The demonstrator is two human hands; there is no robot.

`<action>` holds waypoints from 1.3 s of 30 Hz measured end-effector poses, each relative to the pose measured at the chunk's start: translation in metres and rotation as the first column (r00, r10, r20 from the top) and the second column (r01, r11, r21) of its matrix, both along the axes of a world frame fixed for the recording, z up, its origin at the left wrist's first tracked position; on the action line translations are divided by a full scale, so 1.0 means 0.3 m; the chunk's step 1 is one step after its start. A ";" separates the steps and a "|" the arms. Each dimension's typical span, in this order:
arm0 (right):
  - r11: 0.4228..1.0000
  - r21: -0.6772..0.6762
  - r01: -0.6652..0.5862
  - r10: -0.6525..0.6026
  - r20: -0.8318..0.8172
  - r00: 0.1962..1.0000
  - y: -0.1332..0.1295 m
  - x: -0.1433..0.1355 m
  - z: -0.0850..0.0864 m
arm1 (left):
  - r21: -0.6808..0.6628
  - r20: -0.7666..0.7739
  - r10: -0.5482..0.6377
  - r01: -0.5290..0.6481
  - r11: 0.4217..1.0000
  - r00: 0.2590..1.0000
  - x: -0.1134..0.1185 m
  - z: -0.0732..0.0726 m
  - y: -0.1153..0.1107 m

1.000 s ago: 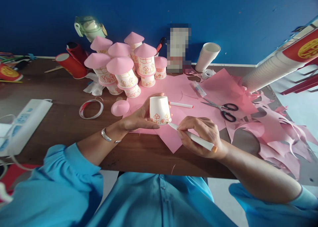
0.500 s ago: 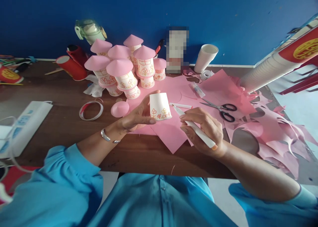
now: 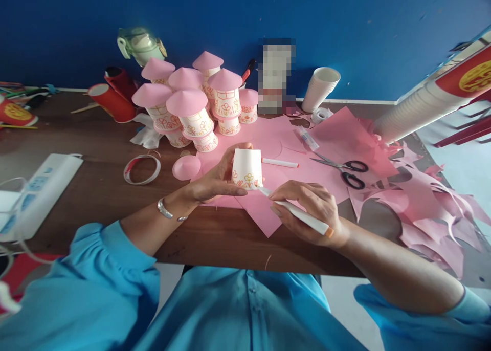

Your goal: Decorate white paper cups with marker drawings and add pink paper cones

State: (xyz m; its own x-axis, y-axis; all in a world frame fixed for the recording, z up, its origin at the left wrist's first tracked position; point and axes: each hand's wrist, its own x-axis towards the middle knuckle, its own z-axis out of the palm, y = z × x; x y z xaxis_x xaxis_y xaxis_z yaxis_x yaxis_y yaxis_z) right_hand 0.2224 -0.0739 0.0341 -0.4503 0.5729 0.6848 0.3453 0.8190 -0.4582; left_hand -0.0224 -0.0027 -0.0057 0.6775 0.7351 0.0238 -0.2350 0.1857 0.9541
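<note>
Left hand (image 3: 219, 181): fingers gripping tapered paper cup (image 3: 246, 162). Right hand (image 3: 316, 205): fingers pinching slim smooth marker (image 3: 305, 217), tip (image 3: 262, 189) apparently touching cup.

Held white paper cup with drawn flowers (image 3: 246, 166): 1
White orange-ended marker (image 3: 305, 219): 1
Slim white red-ended marker (image 3: 280, 162): 1
Mounted pink paper cone roofs (image 3: 186, 103): 7 visible
Loose pink paper cone (image 3: 186, 167): 1
Black-handled metal scissors (image 3: 353, 181): 1 pair

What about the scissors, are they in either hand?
No, the scissors lie on the pink paper, while the left hand holds a white cup and the right hand a white marker.
</note>
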 end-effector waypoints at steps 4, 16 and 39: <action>1.000 0.010 -0.014 0.014 -0.004 1.000 -0.002 -0.004 -0.003 | 0.014 -0.020 -0.007 0.007 1.000 1.000 -0.002 0.002 0.000; 1.000 -0.013 -0.023 0.023 0.020 1.000 0.001 -0.008 -0.013 | 0.037 -0.035 -0.006 0.007 0.999 0.999 0.005 0.005 -0.003; 1.000 -0.013 -0.011 0.012 0.029 1.000 0.000 0.000 0.012 | 0.007 0.014 -0.039 0.039 0.999 0.999 0.001 0.005 -0.003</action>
